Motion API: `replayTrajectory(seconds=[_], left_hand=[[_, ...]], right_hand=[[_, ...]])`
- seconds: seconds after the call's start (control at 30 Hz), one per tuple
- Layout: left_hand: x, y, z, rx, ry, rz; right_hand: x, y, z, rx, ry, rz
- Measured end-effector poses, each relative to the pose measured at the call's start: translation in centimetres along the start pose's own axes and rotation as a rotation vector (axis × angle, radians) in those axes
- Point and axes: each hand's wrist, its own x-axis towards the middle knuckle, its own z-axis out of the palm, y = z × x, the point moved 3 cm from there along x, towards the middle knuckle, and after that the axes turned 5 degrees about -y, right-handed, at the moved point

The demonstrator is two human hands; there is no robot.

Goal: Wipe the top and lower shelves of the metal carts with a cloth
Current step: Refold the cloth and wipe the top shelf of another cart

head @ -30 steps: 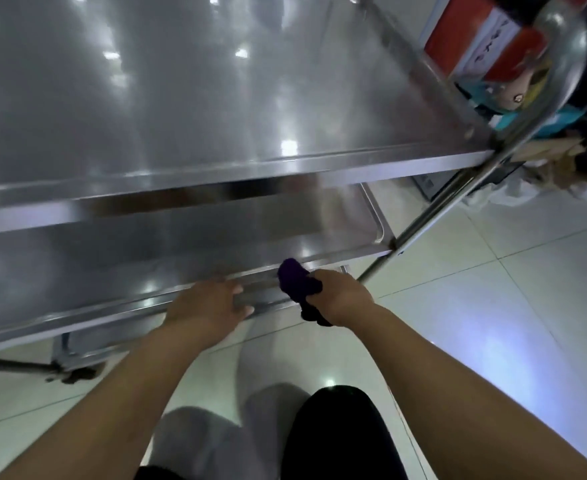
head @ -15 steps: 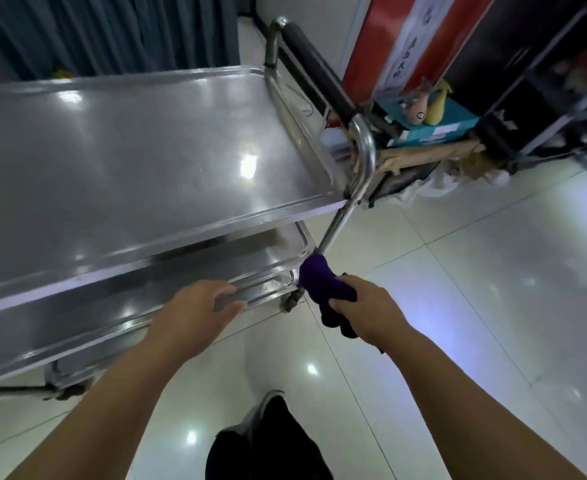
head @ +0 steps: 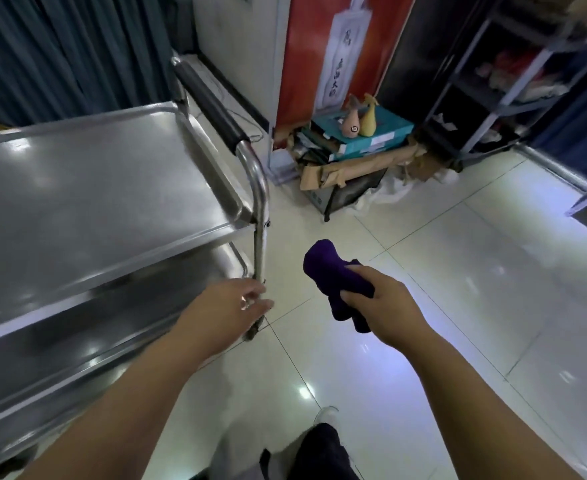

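At the left edge of the view stands the metal cart [head: 77, 258], its top shelf [head: 94, 202] bare and shining and its lower shelf [head: 119, 306] showing beneath the front rim. A padded push handle [head: 209, 105] runs along its right end, and the corner post [head: 259, 237] drops from it to the tiled floor [head: 458, 306].

Just beside the foot of that post hangs the left hand [head: 229, 306], fingers loosely spread and holding nothing. A second ago it rested on the lower shelf's front rim; now it is off the metal.

Right of it, over bare floor and apart from the cart, the right hand [head: 385, 306] grips a bunched purple cloth [head: 333, 275], which sticks out above and below the fist. A second ago the cloth was at the lower shelf's rim.

Since then the view has also pulled back and up from the shelves, which suggests wiping on this cart has stopped, whether finished or only paused.

Farther right, against the wall, two plush fish [head: 359, 117] sit on a teal box [head: 364, 136], with a dark rack [head: 493, 81] beyond.
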Motion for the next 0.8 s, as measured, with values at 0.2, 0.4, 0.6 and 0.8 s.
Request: replayTrajectory(seconds=[0.2,0.4,0.6,0.8], left_hand=[[8.4,12.1,4.6,-0.217,0.065,0.110],[16.3,18.2,5.8,-0.359,0.049,0.052],[24.3,21.1,5.0,-0.436,0.065,0.133],[35.1,22.8,1.5,-0.325,0.082,0.219]], right_hand=[[4.9,1.6,-10.4,-0.177,-0.035,-0.281],[10.6,2.5,-17.4,-0.270,0.011,-0.405],[19.1,3.0,-20.4,-0.193,-0.204,-0.365],[30.6,1.2,-25.3,-0.180,-0.148,-0.275]])
